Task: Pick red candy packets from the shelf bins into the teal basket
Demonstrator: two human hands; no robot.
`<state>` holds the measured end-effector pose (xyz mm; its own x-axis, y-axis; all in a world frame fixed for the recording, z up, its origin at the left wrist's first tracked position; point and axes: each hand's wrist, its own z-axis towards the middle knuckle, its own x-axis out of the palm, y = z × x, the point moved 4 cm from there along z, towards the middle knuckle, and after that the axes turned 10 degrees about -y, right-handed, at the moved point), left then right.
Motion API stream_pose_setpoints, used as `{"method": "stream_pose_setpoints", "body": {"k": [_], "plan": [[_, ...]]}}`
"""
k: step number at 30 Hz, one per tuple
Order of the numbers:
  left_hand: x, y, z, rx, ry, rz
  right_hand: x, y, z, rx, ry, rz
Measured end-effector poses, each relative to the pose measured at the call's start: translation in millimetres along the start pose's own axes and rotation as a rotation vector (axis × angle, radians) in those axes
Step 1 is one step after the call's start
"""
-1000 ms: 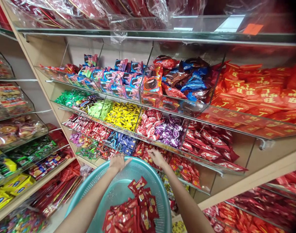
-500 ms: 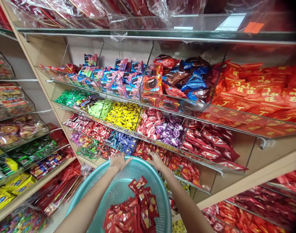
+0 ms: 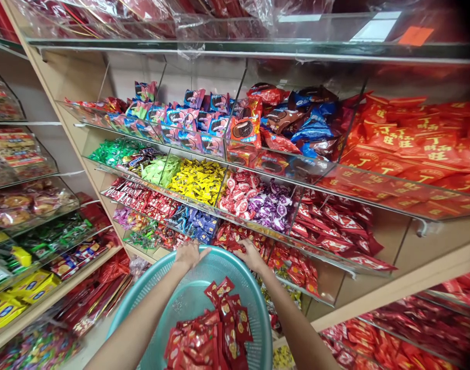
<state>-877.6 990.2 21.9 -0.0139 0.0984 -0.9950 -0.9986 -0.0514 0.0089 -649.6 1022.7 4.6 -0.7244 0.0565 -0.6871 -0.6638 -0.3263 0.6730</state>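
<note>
A round teal plastic basket (image 3: 266,308) with perforated walls takes up the lower middle of the view. My left hand (image 3: 187,255) is closed over its far rim, with the thumb lying along the edge. To its right, my right hand (image 3: 253,257) is also at the far rim, its thumb pointing left and its other fingers partly hidden behind the edge. A pile of small red candy packets (image 3: 204,336) lies inside the basket. Just beyond the rim, red packets (image 3: 227,237) fill a low shelf bin close to my fingers.
Glass-fronted shelves hold yellow candies (image 3: 196,181), purple-wrapped candies (image 3: 275,205), cookie packs (image 3: 244,128) and large red packets (image 3: 404,139). The glass lip (image 3: 258,226) of a shelf sticks out above my hands. More snack shelves (image 3: 30,236) stand at the left.
My view has shifted very slightly against the shelves. Both hands and the basket keep the same position relative to each other.
</note>
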Motion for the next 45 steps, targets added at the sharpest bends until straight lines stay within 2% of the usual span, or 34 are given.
{"method": "stream_pose_setpoints", "body": {"k": [4, 10, 12, 19, 24, 30, 34, 39, 42, 45], "plan": [[2.3, 0, 1, -0.002, -0.006, 0.003, 4, -3, -5, 0.001, -0.008, 0.038], [2.4, 0, 1, -0.003, 0.007, 0.001, -10, -5, -4, 0.02, -0.223, 0.106], [0.2, -1, 0, 0.002, 0.002, 0.009, -15, -4, -2, 0.004, -0.237, 0.098], [-2.9, -2, -2, 0.012, -0.013, 0.009, -6, -11, -6, 0.064, -0.086, -0.045], [-1.4, -1, -1, 0.001, -0.028, -0.01, 0, -3, -9, -0.034, 0.071, -0.243], [0.9, 0, -1, -0.001, -0.023, 0.005, -1, 18, 6, -0.097, 0.211, -0.381], [0.0, 0, -1, 0.009, -0.026, 0.01, -4, 21, 10, -0.121, 0.193, -0.338], [0.6, 1, 0, 0.002, -0.013, 0.005, -25, 20, 4, -0.06, 0.037, -0.192], [0.6, 0, 0, 0.005, -0.027, 0.004, -43, 32, -5, -0.031, -0.048, -0.052], [-0.2, -1, 0, 0.002, -0.015, 0.002, -49, 46, -23, 0.016, -0.025, 0.116]]}}
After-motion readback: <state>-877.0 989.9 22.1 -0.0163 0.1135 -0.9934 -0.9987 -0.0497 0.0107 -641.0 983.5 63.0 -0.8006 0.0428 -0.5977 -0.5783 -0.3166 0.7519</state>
